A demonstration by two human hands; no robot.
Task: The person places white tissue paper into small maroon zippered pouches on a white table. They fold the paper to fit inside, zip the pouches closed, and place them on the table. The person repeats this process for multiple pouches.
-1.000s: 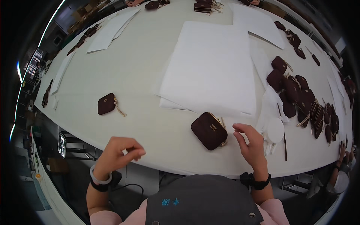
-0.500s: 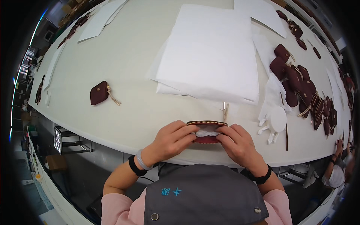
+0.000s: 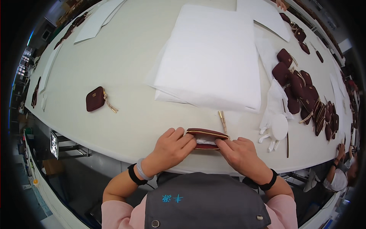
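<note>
A small burgundy zip pouch point(image 3: 207, 132) is held near the table's front edge, its gold-zippered mouth parted toward me. White tissue paper point(image 3: 206, 141) shows inside it. My left hand point(image 3: 172, 147) grips the pouch's left end, fingers curled at the opening. At the right end my right hand point(image 3: 240, 153) is closed on it, with the thumb and fingertips at the mouth. A beige cord pull with a gold tip point(image 3: 222, 119) stretches away from the pouch's far right corner. Some fingertips are hidden by the pouch.
A large stack of white paper sheets point(image 3: 209, 57) lies ahead. One burgundy pouch point(image 3: 95, 99) rests at left; a heap of them point(image 3: 301, 86) is at right, beside a white glove point(image 3: 271, 141), a round white piece point(image 3: 279, 127) and a thin brown stick point(image 3: 288, 145). A co-worker's hand point(image 3: 340, 152) shows far right.
The pouch's mouth has narrowed and its far side has tilted toward me. Its cord pull now leans left. The whole view has shifted slightly, and another person's hand appears at the far top right.
</note>
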